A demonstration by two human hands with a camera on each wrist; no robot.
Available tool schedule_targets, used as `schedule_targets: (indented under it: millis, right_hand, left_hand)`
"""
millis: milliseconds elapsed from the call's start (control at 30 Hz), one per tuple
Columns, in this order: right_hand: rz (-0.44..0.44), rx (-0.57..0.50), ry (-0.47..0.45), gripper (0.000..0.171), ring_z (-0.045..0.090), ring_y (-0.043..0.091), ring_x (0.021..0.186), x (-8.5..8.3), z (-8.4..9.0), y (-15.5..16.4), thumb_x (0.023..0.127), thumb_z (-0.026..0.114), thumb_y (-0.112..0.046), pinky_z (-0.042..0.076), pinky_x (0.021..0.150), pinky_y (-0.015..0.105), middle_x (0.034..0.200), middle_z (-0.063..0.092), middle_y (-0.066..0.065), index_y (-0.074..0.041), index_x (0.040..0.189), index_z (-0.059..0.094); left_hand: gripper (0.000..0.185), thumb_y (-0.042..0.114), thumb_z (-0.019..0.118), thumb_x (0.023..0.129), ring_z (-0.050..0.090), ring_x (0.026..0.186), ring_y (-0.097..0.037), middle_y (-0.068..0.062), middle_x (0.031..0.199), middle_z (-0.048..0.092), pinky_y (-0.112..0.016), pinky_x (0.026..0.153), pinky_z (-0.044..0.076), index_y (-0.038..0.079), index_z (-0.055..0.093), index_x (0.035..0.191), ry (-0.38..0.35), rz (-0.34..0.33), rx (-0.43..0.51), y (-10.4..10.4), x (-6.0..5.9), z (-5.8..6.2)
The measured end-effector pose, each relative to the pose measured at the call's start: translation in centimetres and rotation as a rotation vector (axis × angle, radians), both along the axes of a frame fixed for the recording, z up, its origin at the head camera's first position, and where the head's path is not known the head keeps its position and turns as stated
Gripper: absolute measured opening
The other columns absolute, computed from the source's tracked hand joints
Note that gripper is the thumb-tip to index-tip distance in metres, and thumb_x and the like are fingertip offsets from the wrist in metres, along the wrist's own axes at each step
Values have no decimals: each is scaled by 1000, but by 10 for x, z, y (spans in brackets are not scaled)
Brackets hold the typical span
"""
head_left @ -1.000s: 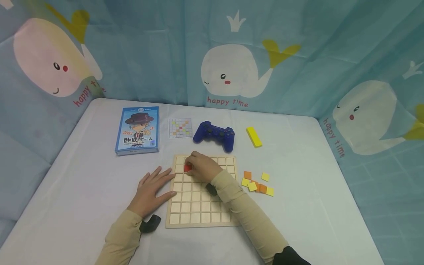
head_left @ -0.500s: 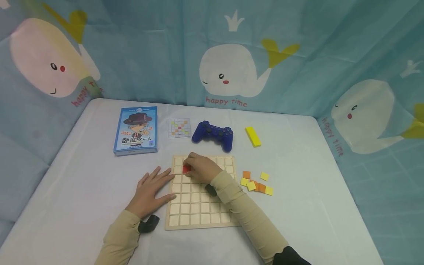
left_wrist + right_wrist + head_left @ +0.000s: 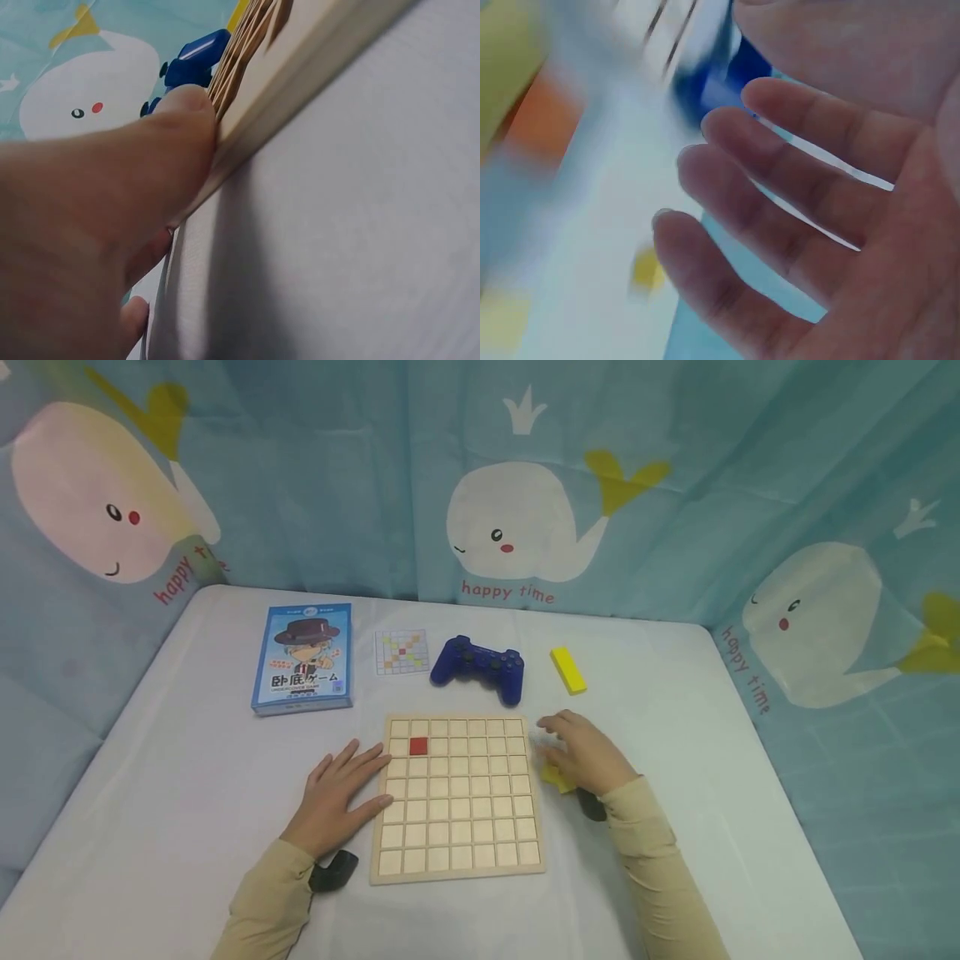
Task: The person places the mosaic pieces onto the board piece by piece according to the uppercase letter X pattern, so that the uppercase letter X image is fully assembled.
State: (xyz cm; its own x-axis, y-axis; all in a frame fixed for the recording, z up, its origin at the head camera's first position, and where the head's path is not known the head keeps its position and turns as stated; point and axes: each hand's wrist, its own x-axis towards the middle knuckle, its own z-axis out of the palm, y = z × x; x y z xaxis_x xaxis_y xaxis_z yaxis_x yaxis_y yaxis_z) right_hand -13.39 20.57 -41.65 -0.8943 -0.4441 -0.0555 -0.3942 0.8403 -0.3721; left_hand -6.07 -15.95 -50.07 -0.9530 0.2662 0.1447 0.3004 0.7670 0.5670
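Observation:
A wooden grid board point(image 3: 461, 876) lies flat on the table, with one red square tile point(image 3: 418, 746) in its second row, near the left edge. Along the board's left side my left hand point(image 3: 337, 797) rests with fingers spread, its fingertips and thumb touching the rim. My right hand point(image 3: 588, 756) is over the loose tiles just right of the board, its fingers slightly bent and holding nothing visible. Yellow tiles point(image 3: 557, 779) show beneath it; the others there are hidden from the head view. The right wrist view shows a blurred orange tile point(image 3: 547, 120) beside that hand.
Behind the board lie a blue game controller point(image 3: 480, 668), a small card with a coloured grid pattern point(image 3: 401, 652) and a yellow block point(image 3: 567, 671). A blue game box point(image 3: 303, 658) stands at the back left. Whale-print curtains point(image 3: 337, 527) surround the white table.
My right hand has let go of the red tile and moved right, off the board to the loose tiles. My left hand stays at the board's edge. The head view has shifted slightly.

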Motion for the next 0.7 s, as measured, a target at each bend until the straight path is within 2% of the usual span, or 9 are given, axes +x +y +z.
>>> schedule_targets:
  millis: [133,267,500,700]
  right_hand:
    - [-210,12,-79,39,60,27,102,14,-4,47,88,70,-18,54,87,44,116,63,10,-6,124,61]
    - [-326,8,-126,39,59,29,104,19,-13,75,88,69,-17,53,86,47,116,61,11,-6,125,59]
    - [-338,-33,-167,38,58,30,105,21,-28,89,90,66,-18,53,87,49,119,61,11,-9,126,59]
    - [-311,-47,-139,36,58,26,99,22,-33,86,88,68,-15,54,80,43,113,61,8,-10,123,61]
  left_hand:
    - [57,40,67,87,26,142,-36,-5,147,46,-58,114,13,17,52,137,-4,5,6,1,0,1]
    - [56,39,67,88,27,141,-36,-5,146,47,-59,113,14,17,53,137,2,12,8,0,0,1]
    - [57,39,67,87,27,142,-35,-5,146,47,-59,113,14,17,52,138,-5,24,22,-1,-1,-2]
    - [60,43,66,87,25,143,-32,-3,147,46,-57,113,14,19,50,139,-20,24,14,-1,-1,-6]
